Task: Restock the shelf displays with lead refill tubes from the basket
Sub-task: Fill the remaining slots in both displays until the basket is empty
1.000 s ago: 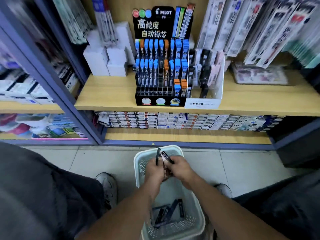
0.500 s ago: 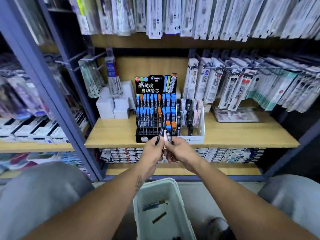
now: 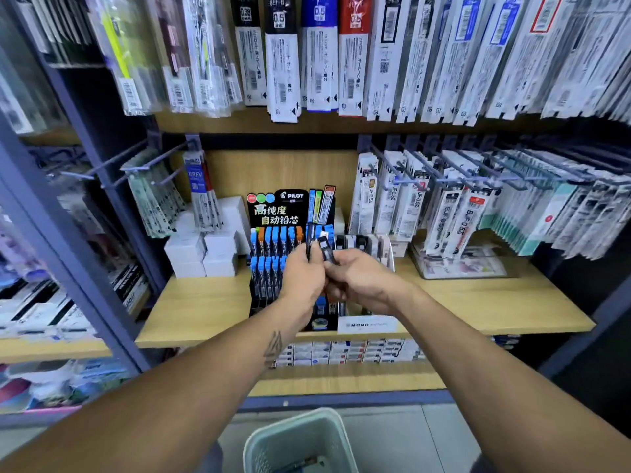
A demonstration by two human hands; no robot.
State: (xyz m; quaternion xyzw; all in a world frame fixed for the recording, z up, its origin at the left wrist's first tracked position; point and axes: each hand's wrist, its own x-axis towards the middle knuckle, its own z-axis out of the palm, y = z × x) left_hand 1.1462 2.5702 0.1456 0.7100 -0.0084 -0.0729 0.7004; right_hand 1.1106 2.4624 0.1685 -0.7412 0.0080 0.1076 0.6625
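Note:
My left hand (image 3: 302, 276) grips a thin dark lead refill tube (image 3: 309, 245) that sticks up from its fingers. Beside it my right hand (image 3: 360, 279) pinches another dark tube (image 3: 326, 249) by its lower end. Both hands are raised in front of the black Pilot display rack (image 3: 273, 250), whose rows hold tubes with blue and orange caps. To the rack's right stands the white Mono display box (image 3: 367, 324) with dark and pale tubes. The pale basket (image 3: 300, 435) sits on the floor at the bottom edge, and a dark tube lies inside it.
The displays stand on a wooden shelf (image 3: 478, 308). White boxes (image 3: 201, 250) are stacked left of the rack. Hanging refill packs (image 3: 461, 209) on hooks fill the right and the row above. A purple upright (image 3: 68, 250) bounds the shelf bay on the left.
Both hands have risen from the basket to the Pilot rack with the tubes in them. The view has tilted up, so the basket now sits at the bottom edge.

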